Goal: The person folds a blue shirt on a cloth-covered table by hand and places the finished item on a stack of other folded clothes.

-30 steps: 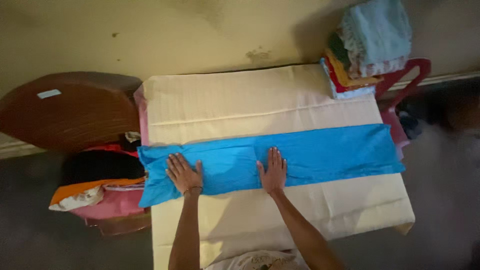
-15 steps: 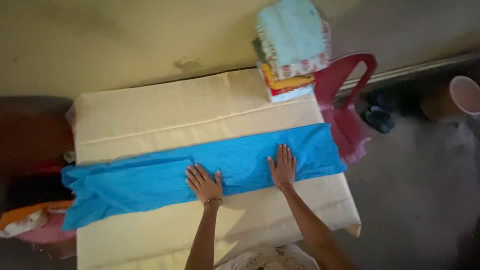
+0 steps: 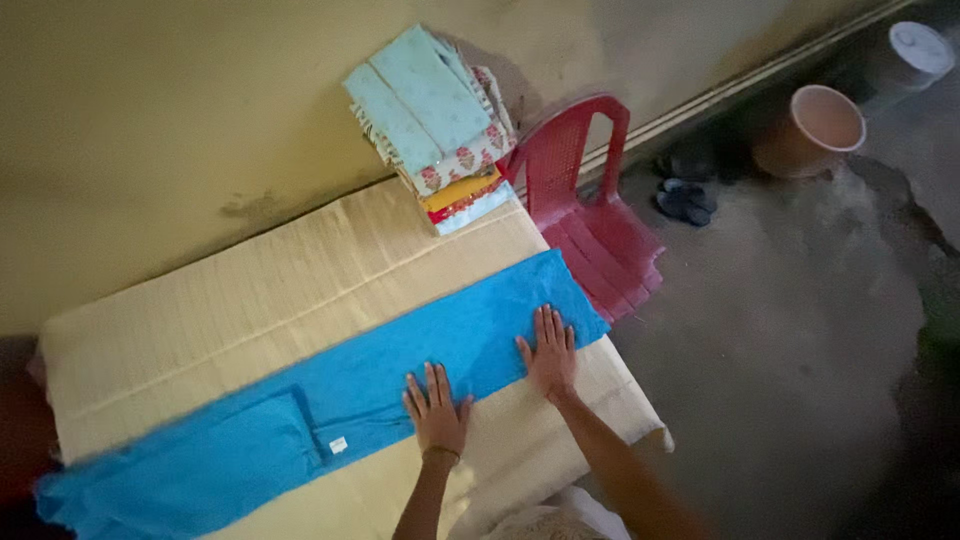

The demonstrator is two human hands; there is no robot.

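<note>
Your two hands have slid along the blue cloth (image 3: 340, 400) toward its end by the red plastic chair (image 3: 590, 215). Your left hand (image 3: 437, 412) and right hand (image 3: 550, 352) press flat, fingers spread. The one long, soft cloth lies across the cream table (image 3: 250, 290).

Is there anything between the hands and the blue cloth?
No. The left hand and the right hand both lie flat right on the blue cloth, with nothing visible in between. The stack of folded clothes sits apart, at the table's far corner.
</note>
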